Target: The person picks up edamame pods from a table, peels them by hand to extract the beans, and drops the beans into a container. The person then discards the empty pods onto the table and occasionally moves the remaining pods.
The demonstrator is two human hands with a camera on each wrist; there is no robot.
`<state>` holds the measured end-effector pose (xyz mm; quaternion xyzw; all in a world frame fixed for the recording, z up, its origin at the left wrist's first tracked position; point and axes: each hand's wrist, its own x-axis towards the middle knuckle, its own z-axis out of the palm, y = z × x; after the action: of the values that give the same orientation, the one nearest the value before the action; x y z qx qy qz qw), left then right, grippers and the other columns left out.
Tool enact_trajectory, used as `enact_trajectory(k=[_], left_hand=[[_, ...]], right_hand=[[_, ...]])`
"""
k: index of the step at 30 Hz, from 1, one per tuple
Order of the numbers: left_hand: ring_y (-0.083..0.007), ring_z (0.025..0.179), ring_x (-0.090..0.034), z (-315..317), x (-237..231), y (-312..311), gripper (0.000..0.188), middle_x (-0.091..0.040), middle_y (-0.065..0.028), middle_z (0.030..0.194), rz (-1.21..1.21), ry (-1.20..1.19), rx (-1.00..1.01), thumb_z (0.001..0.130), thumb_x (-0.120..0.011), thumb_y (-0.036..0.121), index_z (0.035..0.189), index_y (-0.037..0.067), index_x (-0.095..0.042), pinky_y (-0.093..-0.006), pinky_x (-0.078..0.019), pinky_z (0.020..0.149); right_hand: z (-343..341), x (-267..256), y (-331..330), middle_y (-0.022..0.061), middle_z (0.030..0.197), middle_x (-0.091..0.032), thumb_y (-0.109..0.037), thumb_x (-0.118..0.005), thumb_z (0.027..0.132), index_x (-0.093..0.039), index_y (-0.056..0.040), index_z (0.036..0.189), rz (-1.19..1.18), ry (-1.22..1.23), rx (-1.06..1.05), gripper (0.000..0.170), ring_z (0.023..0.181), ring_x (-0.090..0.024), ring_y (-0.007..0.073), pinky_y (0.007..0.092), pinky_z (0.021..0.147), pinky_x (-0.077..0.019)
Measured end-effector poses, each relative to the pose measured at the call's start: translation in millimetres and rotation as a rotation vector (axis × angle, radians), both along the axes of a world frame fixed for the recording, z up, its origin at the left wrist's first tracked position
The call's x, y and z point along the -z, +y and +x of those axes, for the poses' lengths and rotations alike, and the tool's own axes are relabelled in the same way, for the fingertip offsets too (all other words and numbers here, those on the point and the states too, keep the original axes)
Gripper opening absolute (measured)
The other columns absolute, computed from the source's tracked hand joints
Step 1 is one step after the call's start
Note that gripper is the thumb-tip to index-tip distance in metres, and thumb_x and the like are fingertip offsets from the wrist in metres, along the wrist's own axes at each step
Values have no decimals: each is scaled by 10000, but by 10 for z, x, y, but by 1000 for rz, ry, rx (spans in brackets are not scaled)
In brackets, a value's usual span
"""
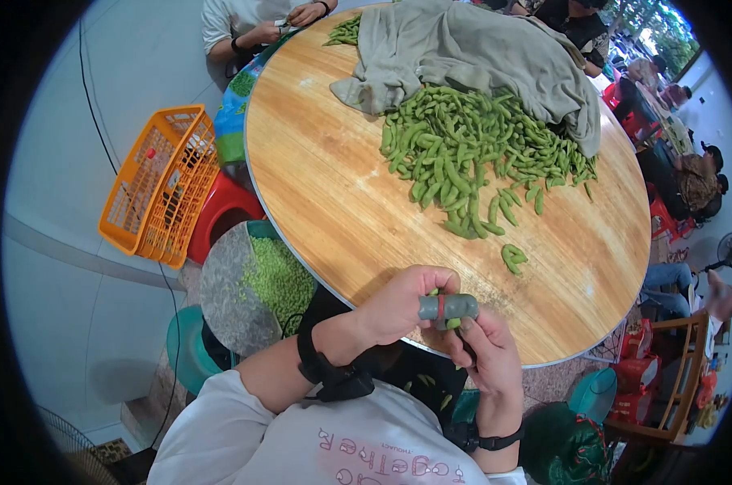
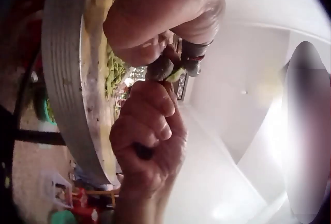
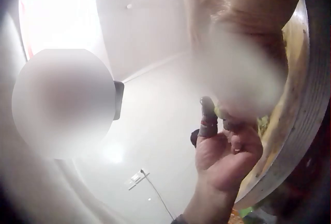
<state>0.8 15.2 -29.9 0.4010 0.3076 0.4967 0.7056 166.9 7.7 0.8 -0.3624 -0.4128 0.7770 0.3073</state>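
Note:
Both hands meet over the near edge of the round wooden table [image 1: 317, 178]. A green soybean pod [image 1: 453, 323] is pinched between them, mostly hidden by fingers. My left hand [image 1: 390, 311] grips it with a thumb in a grey rubber cover [image 1: 460, 306] banded in red. The fingers of my right hand [image 1: 495, 356] pinch the pod from the other side. In the left wrist view, the pod [image 2: 178, 74] shows as a green bit beside the grey covers. A heap of soybean pods [image 1: 455, 153] lies beyond the hands, with a few loose pods [image 1: 511, 259] nearer.
A grey-green cloth [image 1: 471, 48] partly covers the heap. Shelled beans [image 1: 281, 279] fill a container left of the table, beside a red stool [image 1: 216, 218] and an orange basket [image 1: 111, 226]. Another person [image 1: 245, 24] sits across at the far left.

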Motion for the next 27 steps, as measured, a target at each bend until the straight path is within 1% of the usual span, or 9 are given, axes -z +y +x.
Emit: enact_trajectory(k=[2,3,6,8,9,16,21,24,27], left_hand=[[-44,656,-433,-51,11,6,115,-490,34,714,-223,-363,208,781,-625,99,774,60,-517,-194,-364,582],[-44,656,-433,-50,16,7,115,-490,34,714,-223,-366,212,781,-625,99,774,60,-517,-194,-364,582],[-34,682,-447,22,10,15,112,-523,31,752,-240,-153,66,784,-640,95,813,49,-542,-190,-382,599],[-18,721,-468,76,-21,15,96,-549,29,790,110,380,-183,798,-634,64,860,34,-568,-180,-399,617],[-18,721,-468,63,-30,28,96,-549,29,790,113,375,-181,798,-634,64,860,34,-568,-180,-399,617],[-20,744,-487,-8,30,84,198,-571,18,839,26,224,-174,838,-577,20,1035,20,-597,-171,-407,620],[-38,742,-508,-47,-59,88,259,-585,12,878,-126,95,-109,853,-533,0,1102,45,-587,-188,-427,621],[-74,728,-526,-16,-64,103,326,-589,-10,850,161,381,-182,841,-538,2,1159,76,-559,-223,-442,630],[-134,715,-555,27,-97,92,411,-584,-48,817,467,644,-292,806,-553,-7,1203,97,-527,-257,-456,643]], right_hand=[[11,-3,3,-28,621,-463,-138,-441,930,-546,-13,907,-53,20,5,165,494,-356,40,177,455,-281],[7,-7,4,-35,621,-466,-127,-443,925,-548,-21,890,-106,41,9,153,498,-361,35,174,458,-284],[-44,39,53,-36,616,-481,-100,-465,902,-548,-18,829,151,-287,121,138,525,-401,35,182,474,-314],[-49,115,77,-27,614,-491,-88,-477,890,-546,-7,803,295,-423,157,137,541,-416,37,192,483,-329],[-60,125,90,-18,612,-502,-76,-490,877,-544,4,777,438,-549,185,139,558,-431,40,202,491,-344],[-249,109,221,-1,576,-486,-63,-515,861,-556,16,779,348,-578,315,122,552,-418,49,225,493,-355],[-252,190,222,-14,569,-471,-96,-510,882,-567,14,778,638,-717,284,161,539,-410,44,220,481,-338],[-118,35,288,-20,585,-490,-104,-517,891,-586,17,798,434,-621,374,167,549,-420,43,226,482,-347],[-133,65,314,-23,653,-545,-97,-545,879,-607,22,850,486,-505,344,137,584,-452,39,207,518,-372]])
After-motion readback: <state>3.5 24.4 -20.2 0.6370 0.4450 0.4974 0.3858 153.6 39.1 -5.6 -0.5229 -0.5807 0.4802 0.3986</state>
